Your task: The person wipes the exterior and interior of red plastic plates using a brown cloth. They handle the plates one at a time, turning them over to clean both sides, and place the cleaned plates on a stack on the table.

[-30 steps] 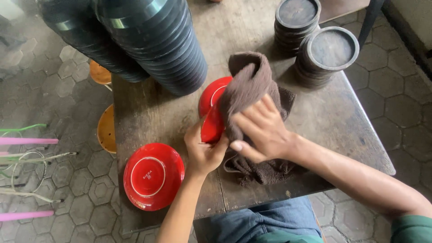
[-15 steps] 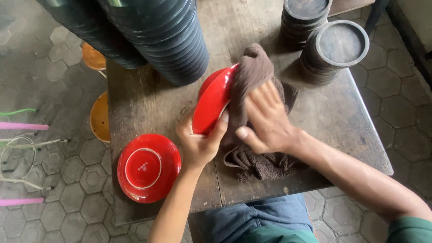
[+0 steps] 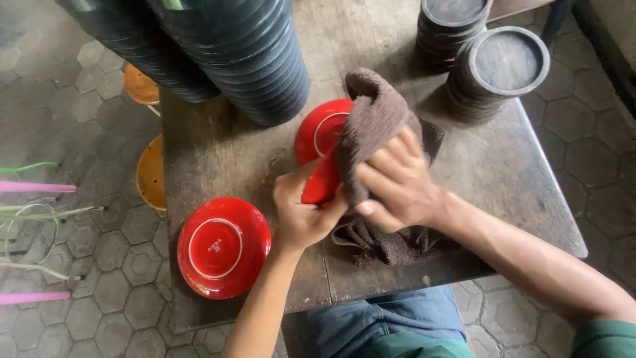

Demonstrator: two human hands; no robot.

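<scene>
My left hand (image 3: 301, 212) grips the lower rim of a red plate (image 3: 319, 142), held tilted above the wooden table (image 3: 218, 149) with its underside facing me. My right hand (image 3: 396, 182) presses a brown cloth (image 3: 374, 126) against the plate's right side; the cloth drapes over the plate and bunches on the table below my hands. A second red plate (image 3: 223, 245) lies upside down at the table's front left corner.
Two tall leaning stacks of dark bowls (image 3: 238, 53) fill the back left. Two stacks of dark round dishes (image 3: 500, 69) stand at the back right. Orange stools (image 3: 151, 174) sit left of the table, on a hexagon-tiled floor, with coloured rods (image 3: 33, 187) further left.
The plate has been turned in my hands, its underside now showing more at the top. My right hand with the cloth has slid lower along the plate's right edge.
</scene>
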